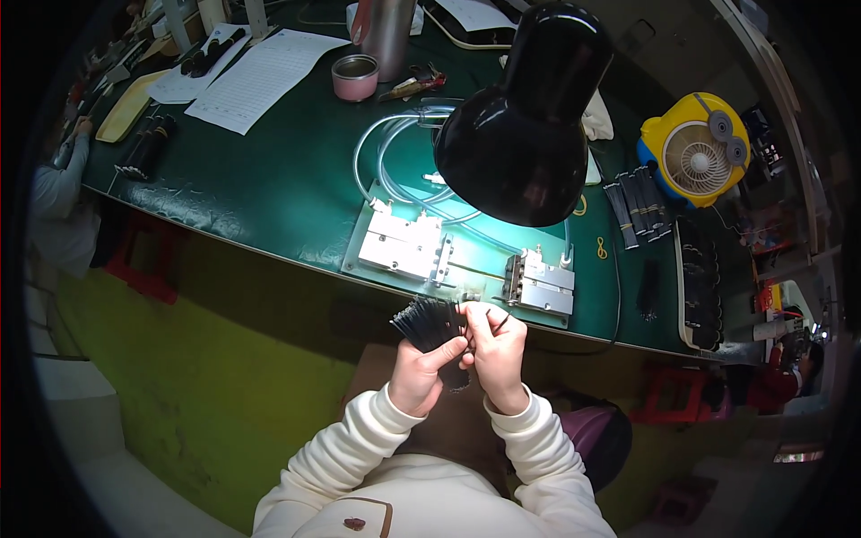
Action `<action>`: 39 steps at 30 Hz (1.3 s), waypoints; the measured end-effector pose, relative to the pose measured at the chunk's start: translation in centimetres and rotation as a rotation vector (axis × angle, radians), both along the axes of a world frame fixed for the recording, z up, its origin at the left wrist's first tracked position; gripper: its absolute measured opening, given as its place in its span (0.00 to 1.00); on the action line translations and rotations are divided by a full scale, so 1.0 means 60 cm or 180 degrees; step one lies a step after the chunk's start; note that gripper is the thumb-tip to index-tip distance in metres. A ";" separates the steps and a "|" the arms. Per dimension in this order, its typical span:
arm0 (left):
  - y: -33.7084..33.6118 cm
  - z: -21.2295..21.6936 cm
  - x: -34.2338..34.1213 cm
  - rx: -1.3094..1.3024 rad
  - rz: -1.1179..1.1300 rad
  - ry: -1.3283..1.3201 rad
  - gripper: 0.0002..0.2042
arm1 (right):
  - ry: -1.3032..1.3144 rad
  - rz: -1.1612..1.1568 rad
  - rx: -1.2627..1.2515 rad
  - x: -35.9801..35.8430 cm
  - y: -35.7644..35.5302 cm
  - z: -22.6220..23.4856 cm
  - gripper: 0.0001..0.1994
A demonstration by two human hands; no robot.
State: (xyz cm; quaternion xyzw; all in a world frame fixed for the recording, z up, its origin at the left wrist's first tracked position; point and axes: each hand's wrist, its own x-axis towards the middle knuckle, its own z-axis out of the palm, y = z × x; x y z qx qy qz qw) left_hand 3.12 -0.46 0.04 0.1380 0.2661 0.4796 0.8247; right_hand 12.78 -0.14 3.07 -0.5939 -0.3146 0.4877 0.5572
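Observation:
A fanned bundle of thin black wires (425, 323) is gripped in my left hand (415, 375), its thumb pressed across the strands. My right hand (500, 357) is closed beside it, with thumb and forefinger pinching a thin black wire (503, 321) at the bundle's right side. Both hands are in front of the table's near edge. Just beyond them is a metal fixture with a silver block at the left (401, 244) and a second silver block at the right (545, 289). Small parts between the blocks are blurred by glare.
A black lamp (516, 148) overhangs the fixture, partly hiding coiled transparent tubing (381, 152). To the right are black wire bundles (639, 206), a yellow fan (700, 152) and a loaded tray (686, 305). Papers (265, 76) and a pink cup (355, 82) lie farther back. Someone sits at far left.

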 end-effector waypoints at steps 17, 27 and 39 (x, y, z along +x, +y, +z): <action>0.002 0.011 0.002 0.0049 -0.0010 0.0076 0.07 | 0.0064 -0.0050 -0.0092 0.002 0.003 0.002 0.09; 0.005 0.005 0.002 0.0089 -0.0107 0.0091 0.08 | 0.0069 -0.0032 -0.0067 0.006 0.008 0.001 0.10; 0.006 0.017 -0.015 -0.0006 -0.0253 0.0119 0.08 | -0.0113 -0.0020 0.0078 0.000 -0.003 0.008 0.10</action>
